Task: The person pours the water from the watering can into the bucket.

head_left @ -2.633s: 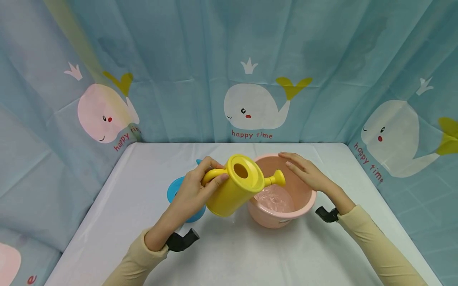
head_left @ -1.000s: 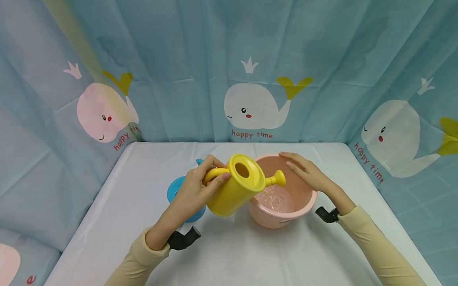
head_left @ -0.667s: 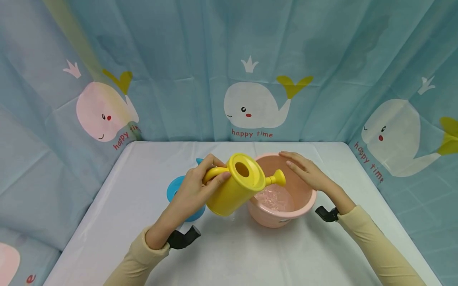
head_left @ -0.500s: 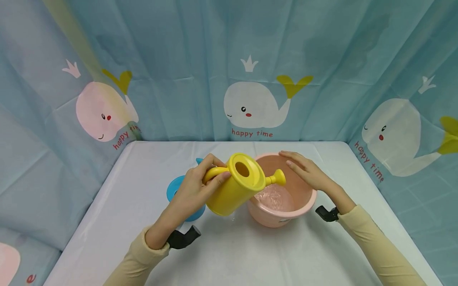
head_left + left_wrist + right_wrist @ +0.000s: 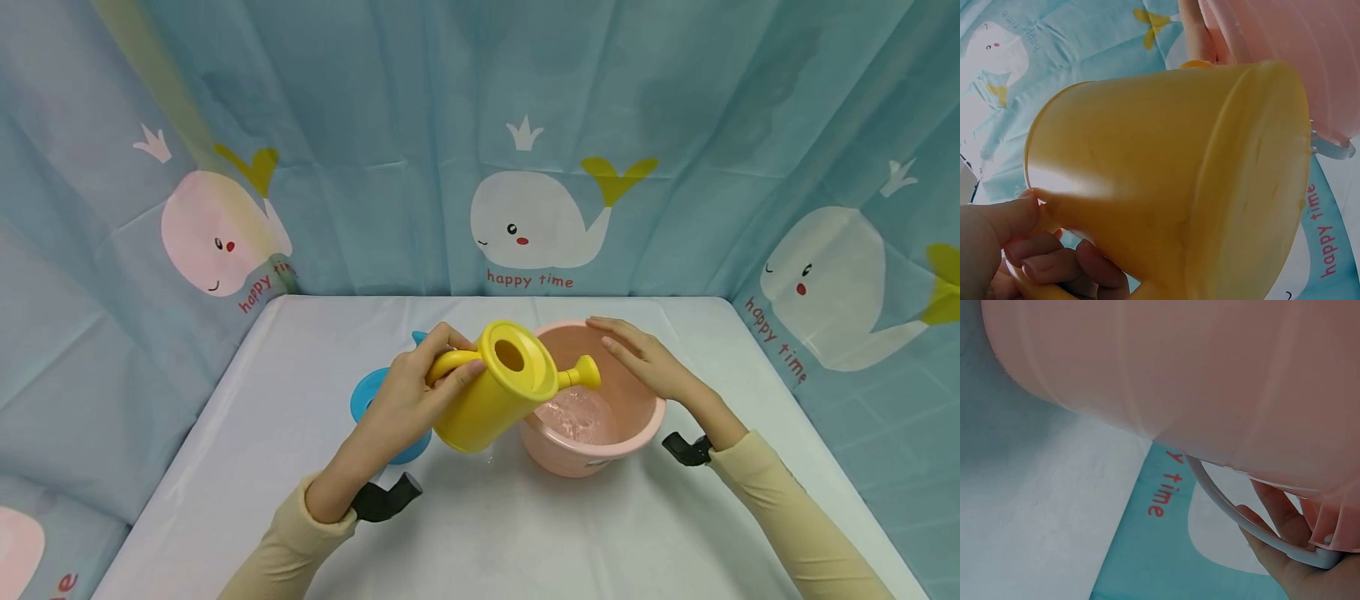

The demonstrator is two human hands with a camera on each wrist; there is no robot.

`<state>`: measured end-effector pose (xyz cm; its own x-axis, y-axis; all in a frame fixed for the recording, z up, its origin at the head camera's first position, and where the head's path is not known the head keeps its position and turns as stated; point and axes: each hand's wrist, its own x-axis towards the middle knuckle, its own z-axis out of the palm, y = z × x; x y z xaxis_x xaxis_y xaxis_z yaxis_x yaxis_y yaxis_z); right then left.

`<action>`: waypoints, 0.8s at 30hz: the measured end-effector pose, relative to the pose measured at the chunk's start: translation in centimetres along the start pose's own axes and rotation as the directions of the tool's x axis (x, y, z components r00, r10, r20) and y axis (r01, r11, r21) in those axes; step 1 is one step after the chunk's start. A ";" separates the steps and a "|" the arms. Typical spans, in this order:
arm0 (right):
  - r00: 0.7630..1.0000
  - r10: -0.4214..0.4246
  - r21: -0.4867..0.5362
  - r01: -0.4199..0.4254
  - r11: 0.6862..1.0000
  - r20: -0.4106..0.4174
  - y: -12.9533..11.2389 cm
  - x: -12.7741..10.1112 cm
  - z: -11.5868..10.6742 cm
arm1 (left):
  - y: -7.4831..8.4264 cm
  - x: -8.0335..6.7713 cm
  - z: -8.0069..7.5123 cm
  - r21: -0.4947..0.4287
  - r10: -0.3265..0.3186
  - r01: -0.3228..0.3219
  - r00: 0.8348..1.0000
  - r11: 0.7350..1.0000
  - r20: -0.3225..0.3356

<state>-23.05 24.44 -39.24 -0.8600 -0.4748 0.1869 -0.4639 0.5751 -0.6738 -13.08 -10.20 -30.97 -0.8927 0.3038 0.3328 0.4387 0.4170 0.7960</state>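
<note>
My left hand (image 5: 408, 392) grips the handle of a yellow watering can (image 5: 487, 408), held tilted with its spout (image 5: 581, 373) over the pink bucket (image 5: 558, 460). The left wrist view shows the can's side and base (image 5: 1247, 187) up close, with fingers (image 5: 1054, 262) curled round the handle. Rippled clear water (image 5: 577, 417) lies in the bottom of the bucket. My right hand (image 5: 645, 358) holds the bucket's far right rim, thumb inside and fingers outside. In the right wrist view those fingers (image 5: 1282, 515) show behind the bucket's grey carrying handle (image 5: 1229, 509).
A blue round object (image 5: 412, 450) stands on the white table (image 5: 480, 533) behind my left hand, which partly hides it; a blue tip (image 5: 417, 337) shows above the hand. Blue curtains (image 5: 360, 233) with whale prints hang around the table's back and sides.
The ripples on the water in the bucket differ from frame to frame. Compared with the oldest frame, the watering can has shifted very slightly right; the right hand keeps its place on the rim.
</note>
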 end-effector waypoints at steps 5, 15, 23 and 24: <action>1.000 -0.001 0.002 0.001 1.000 -0.001 0.0 -0.1 0.0 | 0.0 0.0 0.0 0.000 0.000 0.000 1.000 1.000 0.005; 1.000 0.004 0.008 -0.004 1.000 -0.005 -0.1 0.0 0.0 | -0.1 0.0 0.0 -0.012 -0.006 0.006 1.000 1.000 0.011; 1.000 0.003 0.008 -0.003 1.000 -0.002 0.0 0.0 0.0 | -0.1 0.1 0.0 -0.011 -0.012 0.012 1.000 1.000 0.014; 1.000 0.002 0.008 -0.002 1.000 -0.003 0.0 0.0 0.0 | -0.1 0.1 0.0 -0.010 -0.010 0.010 1.000 1.000 0.013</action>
<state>-23.06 24.48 -39.24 -0.8613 -0.4721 0.1877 -0.4608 0.5704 -0.6799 -13.17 -10.21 -30.98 -0.8956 0.3110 0.3181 0.4285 0.4114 0.8044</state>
